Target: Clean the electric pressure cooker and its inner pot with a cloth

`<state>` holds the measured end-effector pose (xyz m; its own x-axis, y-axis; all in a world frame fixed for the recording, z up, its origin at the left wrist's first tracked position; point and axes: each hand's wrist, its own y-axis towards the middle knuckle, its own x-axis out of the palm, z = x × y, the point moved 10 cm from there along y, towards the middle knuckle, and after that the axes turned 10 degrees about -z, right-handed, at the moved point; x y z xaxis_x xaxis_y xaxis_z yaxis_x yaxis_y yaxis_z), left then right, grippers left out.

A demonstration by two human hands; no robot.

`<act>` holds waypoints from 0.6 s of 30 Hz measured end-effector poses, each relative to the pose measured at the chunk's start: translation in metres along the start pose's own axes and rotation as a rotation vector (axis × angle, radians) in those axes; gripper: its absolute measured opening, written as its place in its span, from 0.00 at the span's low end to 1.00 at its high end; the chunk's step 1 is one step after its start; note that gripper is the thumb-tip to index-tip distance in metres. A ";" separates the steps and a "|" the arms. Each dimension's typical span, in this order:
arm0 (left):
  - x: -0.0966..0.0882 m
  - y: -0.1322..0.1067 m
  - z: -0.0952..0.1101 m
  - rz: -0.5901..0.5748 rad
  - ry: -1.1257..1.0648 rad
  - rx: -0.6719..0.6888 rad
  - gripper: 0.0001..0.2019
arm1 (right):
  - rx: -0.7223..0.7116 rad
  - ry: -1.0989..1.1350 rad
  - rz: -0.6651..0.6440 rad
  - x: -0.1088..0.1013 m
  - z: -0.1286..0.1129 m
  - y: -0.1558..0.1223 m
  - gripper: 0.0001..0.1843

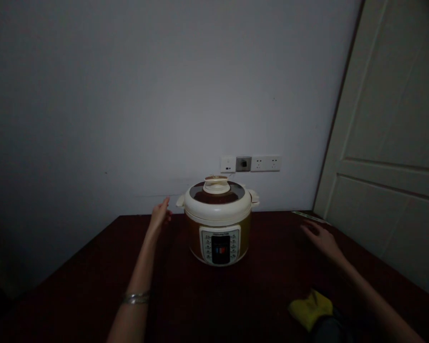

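An electric pressure cooker (218,212) with a cream lid, a gold body and a front control panel (220,246) stands upright on the dark red table (214,305). My left hand (160,213) is raised just left of its side handle (180,200), apart from it. The thumb points up and the other fingers are loosely bent, with nothing seen in them. Over the table's right side, my right hand (320,237) is held palm down with its fingers stretched out and apart, well away from the cooker. It holds nothing that I can see.
A yellow cloth (311,309) lies at the front right beside a dark item (331,329) too dim to name. A thin flat strip (311,217) lies along the back right edge. Wall sockets (265,163) sit behind the cooker, and a pale door (393,157) stands right.
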<state>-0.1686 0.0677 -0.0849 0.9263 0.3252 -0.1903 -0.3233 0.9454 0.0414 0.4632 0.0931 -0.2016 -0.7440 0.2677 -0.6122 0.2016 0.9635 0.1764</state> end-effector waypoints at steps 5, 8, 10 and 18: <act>0.036 0.017 0.020 -0.223 0.110 -0.094 0.31 | 0.192 0.596 -0.424 0.050 -0.115 0.013 0.37; 0.057 0.020 0.029 -0.384 0.120 -0.052 0.31 | 0.259 0.666 -0.657 0.080 -0.165 0.010 0.38; 0.066 0.022 0.029 -0.451 0.130 -0.008 0.31 | 0.236 0.661 -0.752 0.096 -0.189 0.009 0.34; 0.059 0.035 0.015 -0.288 0.070 -0.007 0.29 | 0.111 0.578 -0.549 0.113 -0.206 0.023 0.24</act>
<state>-0.1223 0.1203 -0.0802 0.9646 0.0412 -0.2604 -0.0508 0.9982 -0.0305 0.2526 0.1442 -0.1074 -0.9612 -0.2613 -0.0884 -0.2489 0.9597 -0.1304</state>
